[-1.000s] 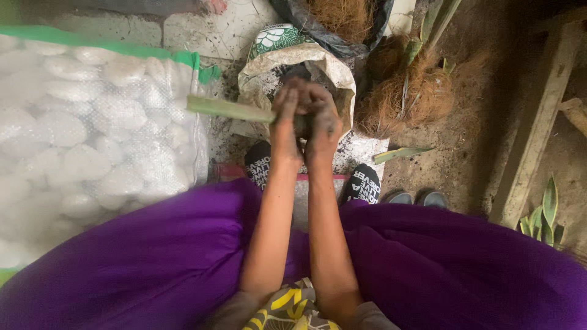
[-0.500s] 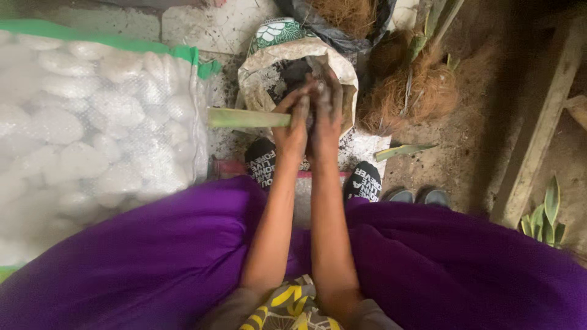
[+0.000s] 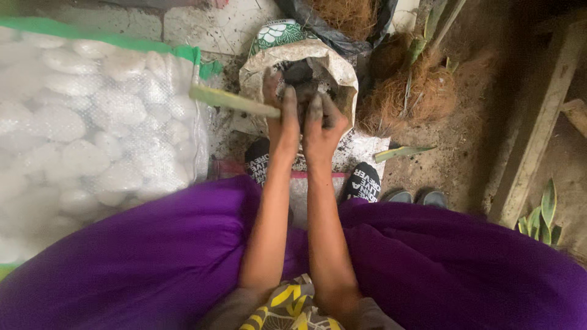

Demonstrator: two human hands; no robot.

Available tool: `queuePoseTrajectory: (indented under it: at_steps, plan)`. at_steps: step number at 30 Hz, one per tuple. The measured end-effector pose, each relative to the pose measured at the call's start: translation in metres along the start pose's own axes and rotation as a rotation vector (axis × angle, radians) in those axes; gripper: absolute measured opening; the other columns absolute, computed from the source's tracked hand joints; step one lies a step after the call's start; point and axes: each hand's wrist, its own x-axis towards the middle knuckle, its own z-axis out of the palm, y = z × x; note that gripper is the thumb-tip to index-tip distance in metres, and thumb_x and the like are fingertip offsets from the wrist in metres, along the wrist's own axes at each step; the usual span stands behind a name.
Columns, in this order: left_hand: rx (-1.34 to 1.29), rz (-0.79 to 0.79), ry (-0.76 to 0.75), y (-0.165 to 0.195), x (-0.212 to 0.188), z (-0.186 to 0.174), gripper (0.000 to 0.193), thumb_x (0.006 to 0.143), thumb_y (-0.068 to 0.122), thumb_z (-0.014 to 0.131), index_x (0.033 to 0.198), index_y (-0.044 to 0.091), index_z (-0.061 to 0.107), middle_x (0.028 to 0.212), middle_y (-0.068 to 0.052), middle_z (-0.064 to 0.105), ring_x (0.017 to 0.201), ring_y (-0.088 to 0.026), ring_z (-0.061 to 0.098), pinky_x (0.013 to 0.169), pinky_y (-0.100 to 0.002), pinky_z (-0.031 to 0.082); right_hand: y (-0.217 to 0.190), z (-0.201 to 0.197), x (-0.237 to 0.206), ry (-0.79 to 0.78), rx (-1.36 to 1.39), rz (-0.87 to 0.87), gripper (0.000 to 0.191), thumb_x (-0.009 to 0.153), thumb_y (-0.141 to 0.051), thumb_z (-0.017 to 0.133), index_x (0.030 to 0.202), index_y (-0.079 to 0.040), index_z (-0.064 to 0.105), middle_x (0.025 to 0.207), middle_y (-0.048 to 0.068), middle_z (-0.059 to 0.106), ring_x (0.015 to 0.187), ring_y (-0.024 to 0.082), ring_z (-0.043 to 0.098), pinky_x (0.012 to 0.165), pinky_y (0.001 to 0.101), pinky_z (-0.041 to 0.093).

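Both my arms reach forward over my purple skirt (image 3: 153, 263) to an open paper sack of dark soil (image 3: 330, 64). My left hand (image 3: 284, 122) grips the base of a long pale green leaf (image 3: 229, 101) that sticks out to the left, level with the sack's mouth. My right hand (image 3: 323, 122) lies against the left one. Its fingers are dark with soil and spread over the sack's opening. I cannot see whether any soil is held in the right hand.
A large clear bag of white pebbles (image 3: 85, 134) with a green edge fills the left. Brown coconut fibre (image 3: 416, 98) and a black bag (image 3: 342, 36) lie behind the sack. My socked feet (image 3: 362, 183), grey shoes (image 3: 419, 197), a wooden plank (image 3: 538, 122) and a green plant (image 3: 541, 214) are at right.
Both hands have moved a little further into the sack's mouth. The leaf has stayed in my left hand and tilted slightly.
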Motion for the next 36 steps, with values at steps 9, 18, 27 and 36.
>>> queuePoseTrajectory:
  at_steps: [9,18,27,36]
  plan:
    - [-0.907,-0.140,-0.305,-0.007,-0.009,0.003,0.053,0.103,0.030,0.062,0.146,0.000,0.054,0.136,-0.014,0.063,0.122,-0.025,0.063,0.110,-0.039,0.052,-0.048,0.011,0.006,0.060,-0.205,-0.305,0.073,0.112,-0.063,0.024,0.120,-0.002,0.064,0.139,0.015,0.059,0.136,0.030,0.050,0.118,0.0438,0.038]
    - [-0.394,0.180,-0.157,-0.005,-0.015,0.016,0.048,0.109,0.036,0.052,0.146,0.006,0.050,0.151,-0.012,0.053,0.136,-0.027,0.056,0.121,-0.044,0.044,-0.008,0.001,0.010,0.018,0.171,0.079,0.076,0.103,-0.065,0.034,0.140,-0.001,0.053,0.144,0.017,0.056,0.133,0.031,0.055,0.114,0.0429,0.044]
    - [0.276,0.424,0.177,0.009,-0.007,0.005,0.051,0.110,0.045,0.041,0.150,0.015,0.050,0.168,-0.008,0.039,0.159,-0.030,0.026,0.135,-0.051,0.014,0.064,-0.011,-0.009,0.009,0.379,0.403,0.055,0.115,-0.044,0.058,0.109,0.011,0.060,0.095,0.015,0.063,0.085,0.022,0.056,0.075,0.0356,0.046]
    - [-0.804,-0.550,-0.075,0.030,-0.012,0.004,0.040,0.101,0.026,0.053,0.133,0.004,0.057,0.136,-0.020,0.060,0.122,-0.034,0.061,0.105,-0.049,0.052,0.007,-0.003,0.001,-0.063,0.230,-0.038,0.075,0.109,-0.065,0.036,0.137,0.000,0.059,0.115,0.012,0.068,0.096,0.020,0.069,0.095,0.0329,0.056]
